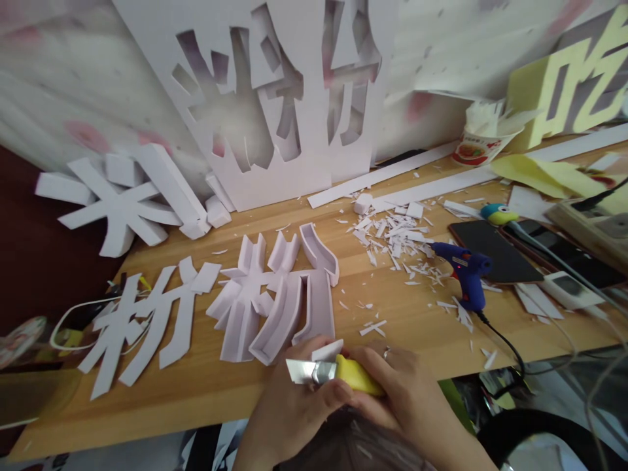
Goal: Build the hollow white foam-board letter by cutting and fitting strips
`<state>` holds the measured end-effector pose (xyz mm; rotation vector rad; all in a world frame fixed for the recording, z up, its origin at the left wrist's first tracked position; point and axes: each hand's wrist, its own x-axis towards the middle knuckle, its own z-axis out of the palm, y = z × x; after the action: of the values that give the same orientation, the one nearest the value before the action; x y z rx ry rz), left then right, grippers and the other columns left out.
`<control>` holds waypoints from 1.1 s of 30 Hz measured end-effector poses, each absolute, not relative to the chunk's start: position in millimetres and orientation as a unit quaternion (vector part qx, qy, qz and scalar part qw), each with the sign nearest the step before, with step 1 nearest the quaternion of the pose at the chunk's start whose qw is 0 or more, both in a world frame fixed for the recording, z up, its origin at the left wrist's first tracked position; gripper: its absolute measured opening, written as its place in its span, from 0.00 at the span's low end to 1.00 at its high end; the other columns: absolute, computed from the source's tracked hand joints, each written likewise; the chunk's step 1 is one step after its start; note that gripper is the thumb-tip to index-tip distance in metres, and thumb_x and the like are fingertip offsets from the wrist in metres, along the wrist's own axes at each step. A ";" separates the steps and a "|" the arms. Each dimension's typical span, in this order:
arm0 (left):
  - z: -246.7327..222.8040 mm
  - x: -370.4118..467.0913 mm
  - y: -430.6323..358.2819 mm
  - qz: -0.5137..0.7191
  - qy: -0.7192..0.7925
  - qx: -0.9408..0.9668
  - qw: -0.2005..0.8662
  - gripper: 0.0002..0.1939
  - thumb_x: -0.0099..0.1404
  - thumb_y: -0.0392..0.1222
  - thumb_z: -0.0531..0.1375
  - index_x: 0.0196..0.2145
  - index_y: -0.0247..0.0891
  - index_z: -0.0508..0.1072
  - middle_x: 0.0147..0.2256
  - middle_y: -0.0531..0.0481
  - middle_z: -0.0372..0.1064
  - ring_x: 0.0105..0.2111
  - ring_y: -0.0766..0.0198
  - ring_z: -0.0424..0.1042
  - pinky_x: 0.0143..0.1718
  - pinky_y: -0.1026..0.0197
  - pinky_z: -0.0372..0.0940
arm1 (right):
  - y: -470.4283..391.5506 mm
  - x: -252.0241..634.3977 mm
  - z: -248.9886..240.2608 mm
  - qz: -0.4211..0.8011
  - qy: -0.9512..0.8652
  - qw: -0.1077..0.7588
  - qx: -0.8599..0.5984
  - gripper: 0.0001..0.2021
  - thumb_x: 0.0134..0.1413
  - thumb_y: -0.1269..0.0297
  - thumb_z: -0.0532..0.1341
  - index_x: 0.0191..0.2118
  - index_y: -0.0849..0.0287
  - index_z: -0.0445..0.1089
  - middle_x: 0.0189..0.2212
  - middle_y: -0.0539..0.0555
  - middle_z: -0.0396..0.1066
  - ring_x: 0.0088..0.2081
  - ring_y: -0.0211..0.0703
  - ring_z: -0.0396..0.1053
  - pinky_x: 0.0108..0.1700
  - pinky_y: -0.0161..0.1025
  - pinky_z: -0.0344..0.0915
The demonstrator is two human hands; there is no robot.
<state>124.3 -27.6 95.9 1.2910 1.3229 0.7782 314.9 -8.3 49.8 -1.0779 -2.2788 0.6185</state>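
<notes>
My right hand [409, 389], a ring on one finger, is closed around a yellow utility knife [357, 376]. Its wide metal blade points left across my left hand [294, 407]. Between the fingers of my left hand is a small white foam board piece [328, 351], partly hidden behind the knife. Both hands are close together at the table's front edge. Just beyond them lies a white hollow Chinese character [235, 327] with raised side walls. To its left is a flat white character cutout [176, 327].
A blue glue gun [468, 271] with a cord stands at right, beside white scraps [397, 232] and a dark phone [495, 252]. A cut-out white board [304, 157] leans at the back. Finished-looking white strokes [122, 206] stand back left; a paper cup [478, 147] stands back right.
</notes>
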 end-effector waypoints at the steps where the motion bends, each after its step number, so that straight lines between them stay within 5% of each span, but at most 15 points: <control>1: 97.1 124.0 -27.2 0.318 0.557 0.536 0.549 0.23 0.62 0.62 0.62 0.41 0.40 0.78 0.37 0.45 0.75 0.32 0.59 0.72 0.28 0.65 0.67 | -8.0 314.6 48.7 0.230 -0.846 0.273 -0.397 0.21 0.67 0.46 0.52 0.46 0.58 0.71 0.26 0.53 0.73 0.27 0.42 0.71 0.29 0.36 0.60; 5: 95.1 124.8 -26.4 0.317 0.573 0.468 0.593 0.29 0.59 0.63 0.64 0.48 0.38 0.75 0.30 0.50 0.71 0.24 0.67 0.66 0.20 0.68 0.61 | -4.7 310.9 46.7 0.224 -0.840 0.294 -0.397 0.24 0.68 0.43 0.48 0.46 0.58 0.71 0.24 0.52 0.73 0.25 0.42 0.72 0.26 0.36 0.60; 13: 90.9 116.6 -26.3 0.295 0.594 0.519 0.539 0.31 0.64 0.68 0.55 0.47 0.37 0.75 0.21 0.54 0.65 0.21 0.66 0.64 0.23 0.66 0.61 | 1.5 306.1 45.3 0.188 -0.848 0.317 -0.380 0.23 0.68 0.44 0.48 0.44 0.57 0.70 0.24 0.50 0.71 0.24 0.40 0.68 0.26 0.35 0.58; 17: 92.2 109.4 -22.2 0.302 0.533 0.589 0.527 0.33 0.64 0.69 0.54 0.50 0.39 0.75 0.31 0.46 0.75 0.35 0.56 0.74 0.35 0.62 0.69 | -1.2 306.1 40.5 0.185 -0.849 0.307 -0.389 0.23 0.68 0.43 0.49 0.44 0.57 0.71 0.24 0.51 0.71 0.24 0.41 0.69 0.26 0.35 0.59; 22: 83.3 109.6 -23.2 0.352 0.524 0.610 0.479 0.28 0.64 0.65 0.56 0.51 0.43 0.73 0.48 0.45 0.75 0.47 0.55 0.74 0.51 0.60 0.67 | -5.3 299.8 42.1 0.170 -0.830 0.344 -0.404 0.28 0.68 0.42 0.45 0.42 0.60 0.72 0.22 0.53 0.72 0.23 0.40 0.70 0.25 0.34 0.61; 33: 72.8 119.6 -35.3 0.409 0.527 0.597 0.445 0.28 0.67 0.64 0.53 0.52 0.42 0.74 0.49 0.44 0.75 0.50 0.56 0.73 0.55 0.60 0.66 | -4.4 290.4 49.7 0.142 -0.814 0.400 -0.397 0.27 0.66 0.42 0.49 0.41 0.62 0.72 0.23 0.53 0.73 0.23 0.38 0.70 0.26 0.33 0.62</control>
<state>119.6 -35.3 72.8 1.4808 1.3063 1.0142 290.4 -4.4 49.7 -1.0055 -2.0581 0.3595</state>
